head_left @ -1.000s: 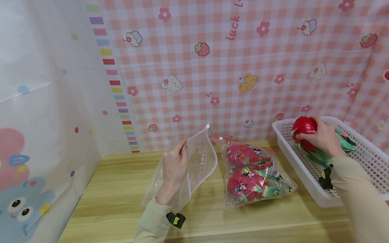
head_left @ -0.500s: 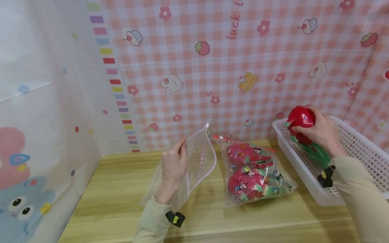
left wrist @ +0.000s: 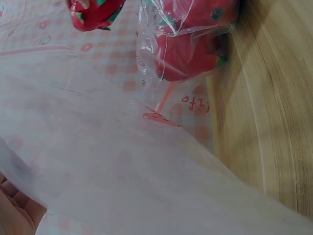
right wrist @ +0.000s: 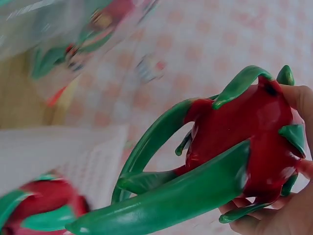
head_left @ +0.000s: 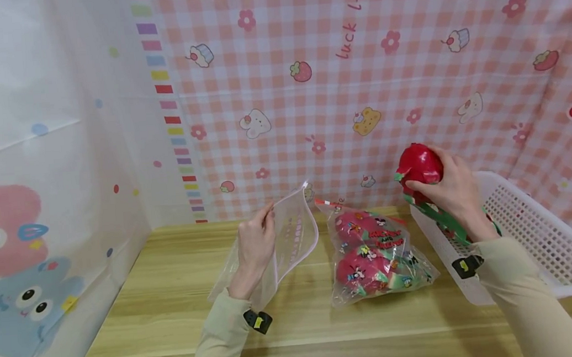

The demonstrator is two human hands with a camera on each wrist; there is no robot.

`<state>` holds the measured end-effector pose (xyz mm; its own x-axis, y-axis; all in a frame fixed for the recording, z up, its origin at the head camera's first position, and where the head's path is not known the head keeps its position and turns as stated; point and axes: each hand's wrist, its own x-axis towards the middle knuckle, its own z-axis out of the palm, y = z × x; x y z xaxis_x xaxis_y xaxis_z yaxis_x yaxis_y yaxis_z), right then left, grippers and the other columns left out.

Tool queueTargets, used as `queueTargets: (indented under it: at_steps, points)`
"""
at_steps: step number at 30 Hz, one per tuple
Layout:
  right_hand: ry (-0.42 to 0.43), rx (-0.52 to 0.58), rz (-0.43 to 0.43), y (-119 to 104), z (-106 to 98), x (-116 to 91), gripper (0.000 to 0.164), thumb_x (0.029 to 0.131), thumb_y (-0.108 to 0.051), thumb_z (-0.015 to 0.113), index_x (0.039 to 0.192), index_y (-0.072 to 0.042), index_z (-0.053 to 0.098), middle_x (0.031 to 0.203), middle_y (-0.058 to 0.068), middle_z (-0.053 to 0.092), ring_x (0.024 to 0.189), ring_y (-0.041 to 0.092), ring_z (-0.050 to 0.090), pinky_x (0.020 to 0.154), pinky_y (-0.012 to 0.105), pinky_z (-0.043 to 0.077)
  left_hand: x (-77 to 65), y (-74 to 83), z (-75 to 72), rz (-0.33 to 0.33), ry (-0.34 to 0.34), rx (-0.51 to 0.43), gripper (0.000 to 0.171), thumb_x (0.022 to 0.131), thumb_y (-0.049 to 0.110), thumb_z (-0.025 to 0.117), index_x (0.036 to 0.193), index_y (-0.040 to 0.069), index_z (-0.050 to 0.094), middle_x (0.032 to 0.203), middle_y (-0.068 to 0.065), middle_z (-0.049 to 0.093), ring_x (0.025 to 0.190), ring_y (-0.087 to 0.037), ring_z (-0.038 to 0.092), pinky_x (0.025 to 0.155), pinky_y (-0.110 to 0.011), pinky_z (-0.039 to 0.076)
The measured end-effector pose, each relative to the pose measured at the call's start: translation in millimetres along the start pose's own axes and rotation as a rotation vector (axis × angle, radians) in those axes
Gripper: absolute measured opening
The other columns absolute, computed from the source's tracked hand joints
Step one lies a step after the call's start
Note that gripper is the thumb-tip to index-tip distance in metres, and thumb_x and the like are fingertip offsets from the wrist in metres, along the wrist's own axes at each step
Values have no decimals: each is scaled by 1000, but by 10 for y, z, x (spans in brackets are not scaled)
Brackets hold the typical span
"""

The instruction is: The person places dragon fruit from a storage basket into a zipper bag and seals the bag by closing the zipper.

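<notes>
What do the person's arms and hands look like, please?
The left sleeve and right sleeve are plain beige, reaching the wrists. At each wrist sits a black device with a yellow mark. The left hand and right hand are ungloved.

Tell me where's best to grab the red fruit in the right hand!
Take the red fruit by its round body, coming from the side away from its long green leaves, as the right hand does. Fingers and thumb can curl around that bulge; the leaves stick out thinner and curved, so they're probably poorer handles.
</notes>
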<state>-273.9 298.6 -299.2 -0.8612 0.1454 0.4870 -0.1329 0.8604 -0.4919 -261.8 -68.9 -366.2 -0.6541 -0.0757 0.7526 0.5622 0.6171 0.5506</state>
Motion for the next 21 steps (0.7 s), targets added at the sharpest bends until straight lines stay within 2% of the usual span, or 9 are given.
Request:
queueTargets:
  at_steps: [5,9,17,21]
  points:
    - [23,63,-82,-339,6,-102,81,77,-37,76,144,-13,37,135,27,47,114,46,48,88,66,45,8,7,-4,3,10,10,22,90,3,58,106,-5,69,82,-19,73,44,-6,39,40,-14,30]
    - [-4,133,-115,-592,48,-198,79,77,-37,77,143,-14,39,133,24,50,115,43,50,88,64,47,14,18,-11,-7,5,2,22,91,4,56,107,-5,69,84,-19,73,44,-7,41,40,-16,32]
    - [-144,333,-107,-966,206,-379,80,76,-39,78,143,-20,39,136,16,51,115,36,53,86,55,52,18,72,-18,-29,-3,-39,22,91,3,56,107,-7,68,87,-21,73,44,-12,52,42,-7,34]
    - [-244,409,-52,-1130,242,-443,80,75,-43,77,143,-29,38,134,14,52,110,33,56,79,47,57,20,99,1,-24,10,-31,21,91,4,57,105,-7,69,87,-21,73,49,-16,59,44,-15,43]
